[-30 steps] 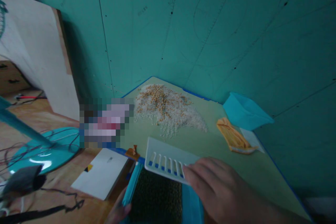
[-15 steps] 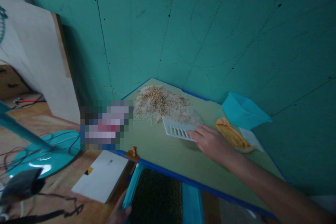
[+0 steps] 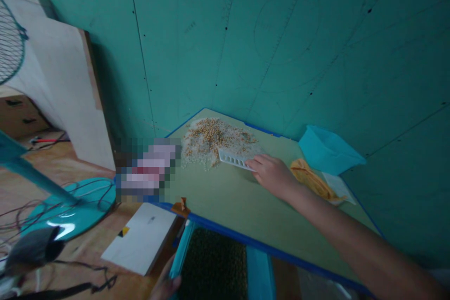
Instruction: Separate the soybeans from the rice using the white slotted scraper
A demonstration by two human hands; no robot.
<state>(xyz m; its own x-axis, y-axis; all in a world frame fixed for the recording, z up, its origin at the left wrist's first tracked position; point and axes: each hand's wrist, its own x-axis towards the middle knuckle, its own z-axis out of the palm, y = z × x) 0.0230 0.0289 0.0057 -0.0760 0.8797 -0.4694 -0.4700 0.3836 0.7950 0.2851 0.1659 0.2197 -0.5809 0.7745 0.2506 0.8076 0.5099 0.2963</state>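
Note:
My right hand [image 3: 272,176] reaches out over the green table [image 3: 225,201] and grips a white slotted plastic scoop [image 3: 234,158]. The scoop's front edge lies against the near side of a pile of white rice mixed with tan beans [image 3: 214,138] in the table's far corner. My left hand [image 3: 165,286] shows only partly at the bottom edge, its fingers curled round the teal frame [image 3: 181,253] of a seat below the table.
A teal plastic container [image 3: 326,150] and a crumpled orange bag [image 3: 312,180] lie at the table's right, by the teal wall [image 3: 246,37]. A fan's base [image 3: 66,208] with cables, a white board [image 3: 140,239] and a wooden panel [image 3: 59,93] are on the left.
My right hand carried the white scoop from the table's near edge out across the table to the grain pile. The left hand stayed on the teal frame.

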